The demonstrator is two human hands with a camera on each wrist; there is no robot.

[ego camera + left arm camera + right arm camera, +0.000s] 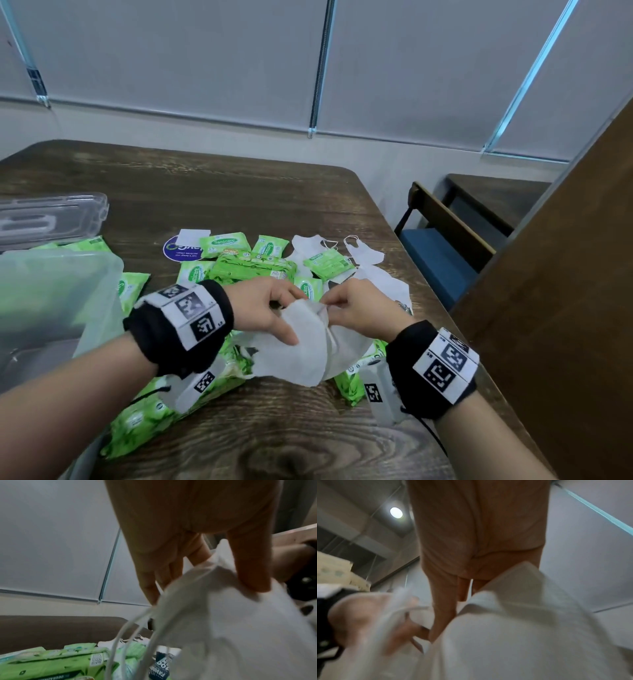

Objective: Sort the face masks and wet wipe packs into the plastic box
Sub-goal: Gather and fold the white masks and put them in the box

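Both hands hold white face masks just above the table, over the pile. My left hand pinches one mask between thumb and fingers, its ear loops hanging down. My right hand grips the white mask beside it. Green wet wipe packs lie scattered behind and under the hands, with more white masks at the back right. The translucent plastic box stands at the left.
The box's clear lid lies behind the box at the far left. A purple round sticker sits among the packs. The wooden table ends at the right, where a blue-seated chair and a brown panel stand.
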